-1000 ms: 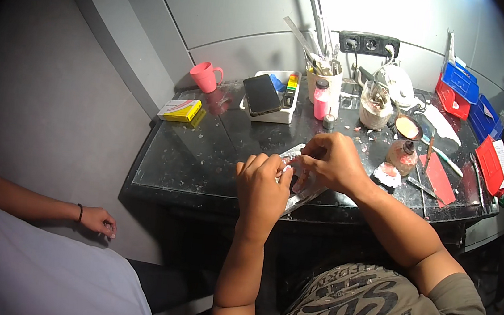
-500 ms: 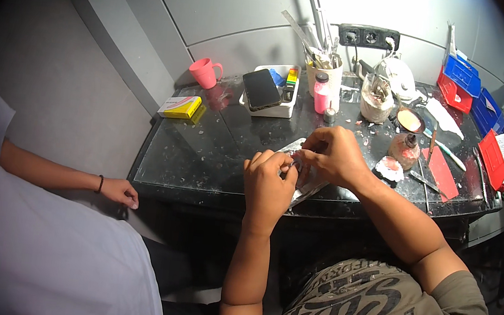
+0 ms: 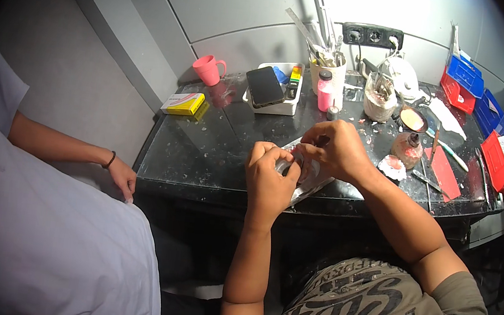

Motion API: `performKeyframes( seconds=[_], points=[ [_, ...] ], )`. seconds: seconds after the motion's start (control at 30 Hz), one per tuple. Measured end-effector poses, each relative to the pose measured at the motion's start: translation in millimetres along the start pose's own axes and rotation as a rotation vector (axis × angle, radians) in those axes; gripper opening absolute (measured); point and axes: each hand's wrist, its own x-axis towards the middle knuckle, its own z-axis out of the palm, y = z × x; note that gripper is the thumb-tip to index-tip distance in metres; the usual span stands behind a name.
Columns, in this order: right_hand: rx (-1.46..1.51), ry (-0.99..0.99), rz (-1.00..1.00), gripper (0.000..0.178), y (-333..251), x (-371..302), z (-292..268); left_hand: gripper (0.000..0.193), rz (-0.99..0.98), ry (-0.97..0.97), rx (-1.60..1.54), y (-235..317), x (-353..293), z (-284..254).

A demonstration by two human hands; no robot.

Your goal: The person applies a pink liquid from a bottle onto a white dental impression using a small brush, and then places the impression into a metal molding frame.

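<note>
Wide fisheye from head height, downward

A pink cup (image 3: 206, 71) is seen near a yellow box (image 3: 185, 104). A flat black thing (image 3: 265, 87) is held by a white tub (image 3: 282, 109).

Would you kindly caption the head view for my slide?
Left hand and right hand close together over a black table, pink mug farther back.

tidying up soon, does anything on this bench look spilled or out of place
Pale crumbs litter the bench between the jar and the squat bottle, like spilled residue; the black device lies askew over the tray, not squarely inside.
</note>
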Motion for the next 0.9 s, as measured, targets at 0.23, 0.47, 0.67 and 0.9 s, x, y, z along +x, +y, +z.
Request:
performKeyframes(
  seconds=[0.23, 0.47, 0.67, 0.9],
  points=[
    [-0.159, -0.048, -0.133, 0.014, -7.4, 3.5, -2.2, 0.015, -0.040, 0.048, -0.091, -1.7, -3.7, -1.9],
    [-0.292, -0.102, -0.203, 0.014, -8.8, 12.7, 6.7, 0.018, -0.057, 0.014, -0.018, 0.8, -6.4, 1.9],
    [-0.265, -0.038, -0.275, 0.010, 4.0, 19.3, 16.8, 0.015, -0.050, -0.023, 0.100, 6.6, -4.3, -0.4],
    [-0.294, -0.042, -0.274, 0.009, 1.1, 17.6, 13.1, 0.015, -0.002, -0.010, 0.080, 0.1, -0.4, -0.6]
  ],
)
